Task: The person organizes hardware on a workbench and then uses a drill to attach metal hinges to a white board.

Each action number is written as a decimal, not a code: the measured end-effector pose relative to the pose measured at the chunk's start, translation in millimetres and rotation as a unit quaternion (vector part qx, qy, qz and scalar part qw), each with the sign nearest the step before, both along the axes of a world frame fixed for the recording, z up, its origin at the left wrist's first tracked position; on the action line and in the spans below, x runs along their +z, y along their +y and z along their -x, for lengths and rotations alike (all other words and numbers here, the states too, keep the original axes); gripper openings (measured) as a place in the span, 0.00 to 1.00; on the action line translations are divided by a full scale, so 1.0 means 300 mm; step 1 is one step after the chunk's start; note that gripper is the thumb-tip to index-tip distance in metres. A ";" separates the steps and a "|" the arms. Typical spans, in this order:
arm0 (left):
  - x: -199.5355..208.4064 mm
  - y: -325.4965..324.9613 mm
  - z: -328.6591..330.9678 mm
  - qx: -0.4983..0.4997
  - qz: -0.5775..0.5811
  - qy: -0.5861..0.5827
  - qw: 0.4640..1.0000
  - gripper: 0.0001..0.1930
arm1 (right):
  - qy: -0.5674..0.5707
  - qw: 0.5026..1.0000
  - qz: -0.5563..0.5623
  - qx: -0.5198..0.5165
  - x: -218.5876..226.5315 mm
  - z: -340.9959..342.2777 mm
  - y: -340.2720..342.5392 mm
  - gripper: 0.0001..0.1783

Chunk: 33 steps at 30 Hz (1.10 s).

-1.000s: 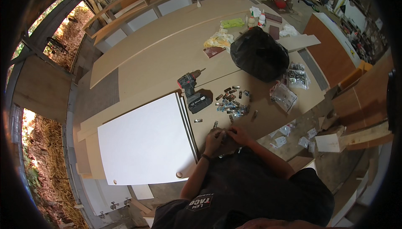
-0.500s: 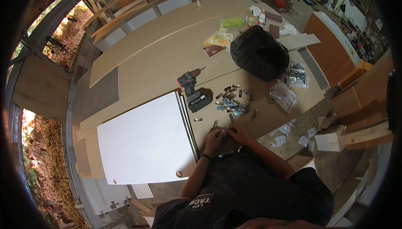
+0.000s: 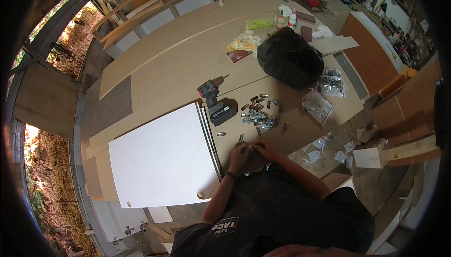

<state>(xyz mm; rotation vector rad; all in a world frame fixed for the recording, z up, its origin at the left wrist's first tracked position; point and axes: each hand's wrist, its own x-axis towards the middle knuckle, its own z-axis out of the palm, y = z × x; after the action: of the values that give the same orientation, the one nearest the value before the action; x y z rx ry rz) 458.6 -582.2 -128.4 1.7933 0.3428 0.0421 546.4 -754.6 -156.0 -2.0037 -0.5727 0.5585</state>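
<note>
At the near edge of the worktable my left hand (image 3: 238,158) and my right hand (image 3: 268,150) are close together, fingers bent inward. Both are closed around something small, too dark and covered to make out. Just beyond the left hand stands a small shiny metal piece (image 3: 241,137), and another metal piece (image 3: 221,134) lies farther left. Ahead of my hands is a loose pile of small metal fittings (image 3: 260,114), some with bluish wrapping. Left of my left forearm lies a stack of white panels (image 3: 162,156); the top one has round holes near its near edge.
A cordless drill (image 3: 217,101) lies beyond the panels. A black bag (image 3: 290,59) stands beyond the pile, with clear plastic bags of hardware (image 3: 332,84) beside it. Glue bottles (image 3: 292,19) and a yellow cloth (image 3: 244,43) are farther back. Small plastic packets (image 3: 341,157) litter the floor at right.
The view has shifted very slightly. Both hands stay together in the same place, and nothing on the table has visibly moved.
</note>
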 end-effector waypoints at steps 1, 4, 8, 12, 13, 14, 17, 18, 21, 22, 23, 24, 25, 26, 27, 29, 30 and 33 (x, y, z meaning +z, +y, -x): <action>-0.008 0.003 -0.001 -0.002 0.010 0.016 1.000 0.10 | -0.008 1.000 0.000 -0.003 -0.003 0.000 0.000 0.14; -0.030 0.007 -0.001 -0.001 0.027 0.037 0.999 0.10 | -0.024 1.000 -0.007 -0.007 -0.008 0.003 0.001 0.14; -0.009 0.002 -0.002 -0.004 -0.012 0.012 1.000 0.11 | -0.005 1.000 -0.023 0.000 0.012 -0.001 -0.001 0.14; 0.037 -0.007 0.001 0.005 0.059 0.058 0.997 0.12 | -0.004 1.000 -0.031 -0.002 0.025 0.001 -0.003 0.14; 0.031 -0.009 0.001 0.010 0.057 0.041 0.997 0.12 | -0.011 0.999 -0.036 -0.005 0.024 0.004 -0.002 0.14; 0.024 -0.010 0.003 0.014 0.055 0.024 0.998 0.13 | -0.019 0.999 -0.041 -0.009 0.023 0.007 0.000 0.14; 0.021 -0.008 0.003 0.015 0.054 0.039 0.998 0.12 | 0.024 0.999 -0.025 -0.013 0.033 0.007 0.001 0.13; 0.022 -0.008 0.002 0.014 0.048 0.036 0.998 0.12 | 0.049 0.999 -0.015 -0.014 0.038 0.004 0.001 0.13; 0.021 -0.006 0.003 0.010 0.037 0.026 0.999 0.11 | 0.081 0.997 0.008 -0.003 0.049 -0.001 0.003 0.13; 0.017 -0.005 0.001 0.007 0.038 0.022 0.999 0.11 | 0.063 0.998 0.000 -0.005 0.042 0.000 0.003 0.13; 0.014 -0.004 0.000 0.005 0.038 0.018 0.999 0.11 | 0.045 0.999 -0.009 -0.007 0.035 0.002 0.004 0.13; 0.011 -0.003 0.001 0.005 0.044 0.031 0.999 0.11 | 0.027 0.999 -0.017 -0.009 0.028 0.003 0.004 0.13; 0.016 -0.004 0.001 0.005 0.049 0.044 0.998 0.11 | 0.024 0.999 -0.023 -0.010 0.021 0.004 0.004 0.14; 0.024 -0.006 -0.001 0.006 0.055 0.056 0.997 0.10 | 0.021 0.999 -0.029 -0.010 0.015 0.004 0.004 0.14; 0.021 -0.006 -0.003 0.003 0.039 0.037 0.999 0.10 | 0.018 0.999 -0.035 -0.011 0.008 0.004 0.003 0.15; 0.005 -0.002 0.001 0.003 0.005 0.000 1.000 0.10 | 0.017 0.999 -0.029 -0.011 0.019 0.006 0.005 0.15; -0.002 0.001 0.004 0.005 0.008 0.003 1.000 0.10 | 0.016 0.999 -0.026 -0.011 0.024 0.008 0.006 0.15; 0.009 -0.004 0.002 0.005 0.028 0.027 0.999 0.09 | 0.025 0.999 -0.022 -0.019 0.011 0.009 0.001 0.15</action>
<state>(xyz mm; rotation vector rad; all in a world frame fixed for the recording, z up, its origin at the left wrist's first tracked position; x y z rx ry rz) 458.0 -583.5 -125.7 1.7403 0.3887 -0.0085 543.8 -754.2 -152.6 -1.9499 -0.5122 0.5666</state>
